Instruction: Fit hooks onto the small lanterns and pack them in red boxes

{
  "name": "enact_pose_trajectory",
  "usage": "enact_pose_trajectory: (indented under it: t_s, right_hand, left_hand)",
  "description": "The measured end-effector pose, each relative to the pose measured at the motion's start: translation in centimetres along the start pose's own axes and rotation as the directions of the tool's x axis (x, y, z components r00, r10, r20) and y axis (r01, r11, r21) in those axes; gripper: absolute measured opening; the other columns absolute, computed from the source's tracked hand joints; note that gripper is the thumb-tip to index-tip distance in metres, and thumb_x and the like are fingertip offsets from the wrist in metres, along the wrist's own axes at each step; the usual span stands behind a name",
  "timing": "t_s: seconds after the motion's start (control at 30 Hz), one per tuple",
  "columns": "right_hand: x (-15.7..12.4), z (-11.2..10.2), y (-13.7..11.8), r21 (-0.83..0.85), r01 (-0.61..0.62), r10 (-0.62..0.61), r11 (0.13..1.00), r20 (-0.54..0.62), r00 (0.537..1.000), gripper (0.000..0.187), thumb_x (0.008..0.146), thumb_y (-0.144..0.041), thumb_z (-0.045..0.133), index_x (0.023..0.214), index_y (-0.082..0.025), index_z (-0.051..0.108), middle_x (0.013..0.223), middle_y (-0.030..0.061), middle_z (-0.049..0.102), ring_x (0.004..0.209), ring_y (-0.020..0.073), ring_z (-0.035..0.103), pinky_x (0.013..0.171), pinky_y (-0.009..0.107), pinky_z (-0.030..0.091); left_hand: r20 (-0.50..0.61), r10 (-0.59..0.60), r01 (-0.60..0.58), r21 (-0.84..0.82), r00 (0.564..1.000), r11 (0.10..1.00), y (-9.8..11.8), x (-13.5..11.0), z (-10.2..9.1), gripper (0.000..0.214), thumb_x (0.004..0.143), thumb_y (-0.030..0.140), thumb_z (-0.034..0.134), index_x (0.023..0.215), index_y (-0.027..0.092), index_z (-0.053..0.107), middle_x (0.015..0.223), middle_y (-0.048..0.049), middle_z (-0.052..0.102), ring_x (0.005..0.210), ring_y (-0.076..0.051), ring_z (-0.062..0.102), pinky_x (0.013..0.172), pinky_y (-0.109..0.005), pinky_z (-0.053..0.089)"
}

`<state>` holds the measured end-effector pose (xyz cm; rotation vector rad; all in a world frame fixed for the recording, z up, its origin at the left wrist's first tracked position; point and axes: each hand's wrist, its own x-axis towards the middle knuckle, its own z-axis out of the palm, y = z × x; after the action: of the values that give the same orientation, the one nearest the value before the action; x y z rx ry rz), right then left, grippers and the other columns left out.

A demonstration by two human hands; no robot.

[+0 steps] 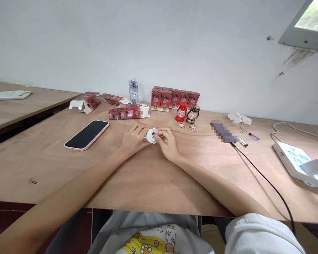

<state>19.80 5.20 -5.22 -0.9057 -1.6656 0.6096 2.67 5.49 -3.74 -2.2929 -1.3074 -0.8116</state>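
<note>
My left hand is closed around a small white lantern, tilted so that its round, hollow base faces me. Dark parts show inside the base. At that opening, the thumb and fingers of my right hand are pinched together; whatever they hold is too small to make out. Beyond my right hand stand a red mini lantern and a bronze mini lantern, both upright. Small metal rings and bits lie in front of them.
Several red boxes stand by the wall, with opened boxes and a water bottle to their left. A phone lies at left. At right are a screwdriver, crumpled tissue, a black cable and a power strip.
</note>
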Motion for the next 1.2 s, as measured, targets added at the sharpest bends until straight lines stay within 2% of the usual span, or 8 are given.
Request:
enact_pose_trajectory:
  t_s: [0.13,0.23,0.37,0.5,0.7,0.9,1.2]
  right_hand:
    - [0.0,-0.1,0.1,-0.023,0.007,-0.009,1.0,-0.076,0.997,0.012,0.087,-0.03,0.051,0.084,-0.022,0.06,0.095,0.0045,0.059,0.088,0.0159,0.057,0.079,0.03,0.048]
    - [0.6,-0.8,0.9,-0.101,0.02,-0.032,0.995,-0.115,0.993,0.015,0.089,-0.03,0.047,0.086,-0.021,0.058,0.092,0.0043,0.06,0.086,0.016,0.056,0.08,0.03,0.046]
    - [2.6,-2.4,3.2,-0.353,0.043,-0.046,0.935,-0.001,0.999,0.015,0.09,-0.026,0.048,0.087,-0.019,0.062,0.091,0.0059,0.065,0.091,0.0192,0.056,0.086,0.033,0.043]
    - [4.6,-3.1,5.3,-0.544,0.019,0.071,0.839,0.144,0.987,0.02,0.091,-0.023,0.049,0.092,-0.019,0.068,0.096,0.007,0.068,0.095,0.0222,0.056,0.09,0.039,0.04]
    - [5.2,-2.5,5.9,-0.565,0.108,0.08,0.818,0.299,0.951,0.015,0.086,-0.026,0.059,0.091,-0.026,0.073,0.096,0.0051,0.068,0.099,0.0232,0.056,0.089,0.039,0.04]
    - [5.1,-2.5,5.9,-0.598,0.111,0.085,0.794,0.29,0.953,0.017,0.085,-0.03,0.06,0.095,-0.027,0.073,0.091,0.0057,0.064,0.093,0.0221,0.056,0.083,0.037,0.041]
    - [5.0,-2.1,5.6,-0.606,0.09,0.121,0.791,0.3,0.946,0.01,0.084,-0.024,0.06,0.09,-0.023,0.069,0.096,0.0048,0.065,0.101,0.0247,0.055,0.085,0.04,0.038]
  left_hand:
    - [-0.006,-0.021,0.021,-0.036,1.0,0.999,-0.2,-0.1,0.1,0.032,0.081,0.044,0.062,0.1,0.018,0.061,0.101,-0.0107,0.068,0.096,-0.028,0.06,0.073,-0.036,0.049]
    - [-0.034,-0.046,0.044,-0.061,0.998,0.997,-0.3,-0.2,0.1,0.031,0.081,0.041,0.064,0.102,0.018,0.06,0.101,-0.0106,0.067,0.097,-0.028,0.061,0.076,-0.036,0.049]
    - [-0.079,-0.108,0.096,-0.148,0.991,0.984,-0.3,-0.3,0.1,0.022,0.083,0.033,0.061,0.1,0.019,0.057,0.099,-0.0082,0.067,0.092,-0.025,0.063,0.074,-0.034,0.05]
    - [-0.084,-0.175,0.144,-0.29,0.981,0.946,-0.4,-0.4,0.2,0.02,0.084,0.03,0.059,0.101,0.02,0.054,0.103,-0.0072,0.066,0.094,-0.023,0.063,0.081,-0.035,0.05]
    - [-0.071,-0.211,0.176,-0.337,0.975,0.925,-0.6,-0.4,0.7,0.023,0.082,0.027,0.06,0.103,0.022,0.052,0.107,-0.0067,0.064,0.1,-0.024,0.061,0.083,-0.037,0.051]
    - [-0.059,-0.194,0.168,-0.304,0.979,0.938,-0.4,-0.4,0.6,0.021,0.084,0.029,0.06,0.102,0.022,0.052,0.105,-0.0064,0.064,0.099,-0.022,0.06,0.082,-0.034,0.049]
    - [-0.023,-0.214,0.204,-0.23,0.976,0.952,0.4,-0.2,0.0,0.022,0.082,0.028,0.064,0.1,0.022,0.053,0.103,-0.0058,0.064,0.096,-0.023,0.061,0.071,-0.031,0.047]
